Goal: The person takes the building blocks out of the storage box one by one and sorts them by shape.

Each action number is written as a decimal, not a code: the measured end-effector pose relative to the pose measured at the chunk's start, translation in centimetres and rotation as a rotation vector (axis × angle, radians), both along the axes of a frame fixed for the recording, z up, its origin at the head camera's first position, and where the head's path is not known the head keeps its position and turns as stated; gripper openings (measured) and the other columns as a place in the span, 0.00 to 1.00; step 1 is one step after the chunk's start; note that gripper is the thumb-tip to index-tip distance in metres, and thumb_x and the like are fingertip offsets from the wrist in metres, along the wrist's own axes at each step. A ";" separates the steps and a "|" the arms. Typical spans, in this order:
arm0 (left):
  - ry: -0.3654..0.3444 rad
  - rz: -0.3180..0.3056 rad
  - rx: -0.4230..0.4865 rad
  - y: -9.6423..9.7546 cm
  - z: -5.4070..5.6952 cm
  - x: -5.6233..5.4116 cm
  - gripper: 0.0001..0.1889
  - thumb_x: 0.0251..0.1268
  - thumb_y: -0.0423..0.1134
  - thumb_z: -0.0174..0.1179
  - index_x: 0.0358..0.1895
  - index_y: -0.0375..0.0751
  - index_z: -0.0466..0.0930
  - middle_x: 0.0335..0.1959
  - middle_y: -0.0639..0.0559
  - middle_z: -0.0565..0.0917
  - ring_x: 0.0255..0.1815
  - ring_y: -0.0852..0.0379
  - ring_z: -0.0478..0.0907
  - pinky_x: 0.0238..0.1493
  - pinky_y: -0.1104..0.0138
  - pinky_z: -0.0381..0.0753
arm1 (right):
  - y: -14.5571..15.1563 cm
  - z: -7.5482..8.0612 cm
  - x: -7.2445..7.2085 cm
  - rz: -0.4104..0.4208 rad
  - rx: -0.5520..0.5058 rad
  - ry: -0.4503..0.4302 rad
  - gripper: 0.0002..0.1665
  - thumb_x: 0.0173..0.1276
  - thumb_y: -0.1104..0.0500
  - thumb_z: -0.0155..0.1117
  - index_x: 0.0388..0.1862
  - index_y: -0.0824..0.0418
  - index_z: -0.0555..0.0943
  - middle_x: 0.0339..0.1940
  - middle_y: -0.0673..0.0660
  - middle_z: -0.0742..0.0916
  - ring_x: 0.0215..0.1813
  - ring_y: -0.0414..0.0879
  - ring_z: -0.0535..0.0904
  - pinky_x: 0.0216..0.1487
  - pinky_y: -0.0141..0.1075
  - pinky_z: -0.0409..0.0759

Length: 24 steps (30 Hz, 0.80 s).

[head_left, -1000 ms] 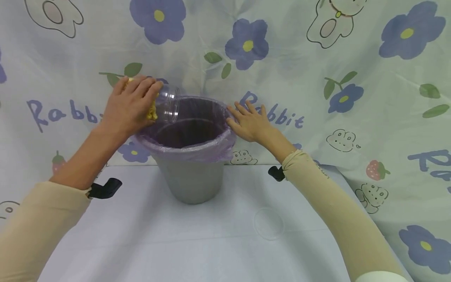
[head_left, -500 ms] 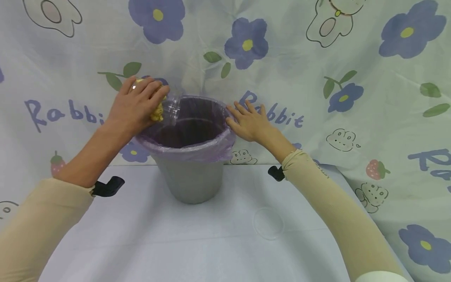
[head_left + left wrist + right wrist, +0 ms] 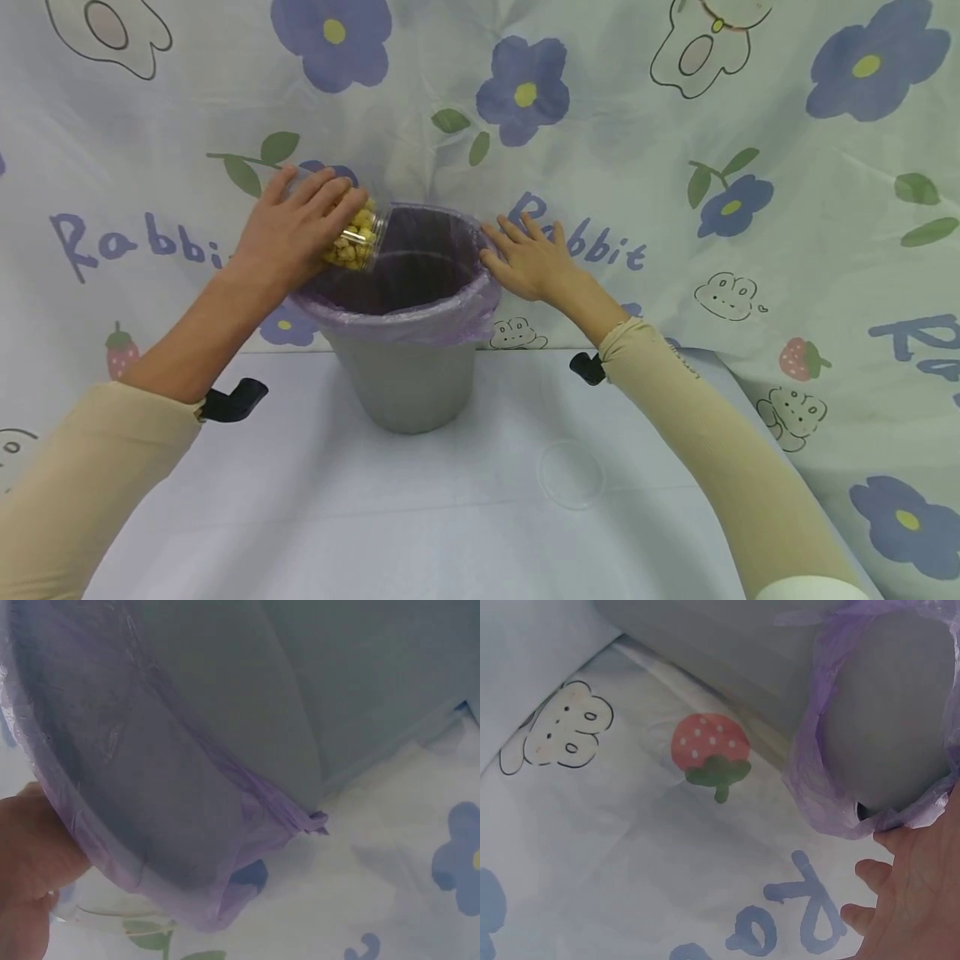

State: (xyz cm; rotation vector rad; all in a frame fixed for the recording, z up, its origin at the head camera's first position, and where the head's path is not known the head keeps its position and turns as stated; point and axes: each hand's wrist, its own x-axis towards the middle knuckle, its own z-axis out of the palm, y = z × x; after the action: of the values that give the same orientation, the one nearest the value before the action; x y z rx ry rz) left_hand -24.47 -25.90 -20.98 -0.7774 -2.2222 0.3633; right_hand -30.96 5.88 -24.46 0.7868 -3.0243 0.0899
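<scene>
In the head view my left hand (image 3: 296, 225) grips a clear jar (image 3: 378, 229) from above. The jar lies tilted on its side, its mouth toward the right over the bin's left rim. Yellow popcorn-like pieces (image 3: 352, 246) are gathered near that mouth. Below it stands a grey bin (image 3: 408, 383), lined with a thin purple bag (image 3: 450, 321) folded over the rim. My right hand (image 3: 531, 260) has its fingers spread and touches the bag at the right rim. In the left wrist view the bag's edge (image 3: 97, 851) hides most of the left hand (image 3: 37, 862).
A clear round lid or ring (image 3: 572, 474) lies on the white tabletop (image 3: 420, 533), in front of the bin to the right. Behind the bin hangs a patterned cloth (image 3: 637, 167) with flowers and rabbits.
My left hand has shifted a little to the right with the jar. Inside it, the yellow pieces have slid toward the mouth. My right hand stays in place.
</scene>
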 end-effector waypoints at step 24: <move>-0.087 0.042 -0.014 0.4 0.2 0.5 0.49 0.37 0.26 0.79 0.67 0.40 0.60 0.64 0.35 0.69 0.69 0.36 0.63 0.69 0.41 0.57 | -0.1 0.1 0.1 0.000 0.013 0.001 0.38 0.79 0.33 0.22 0.84 0.41 0.41 0.84 0.48 0.46 0.83 0.54 0.35 0.75 0.65 0.32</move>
State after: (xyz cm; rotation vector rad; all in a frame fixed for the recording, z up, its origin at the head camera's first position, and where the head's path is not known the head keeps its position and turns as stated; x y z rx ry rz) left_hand -23.95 -25.52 -20.80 -0.7684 -2.3224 0.3726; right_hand -30.85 5.79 -24.35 0.7876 -3.0269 0.0697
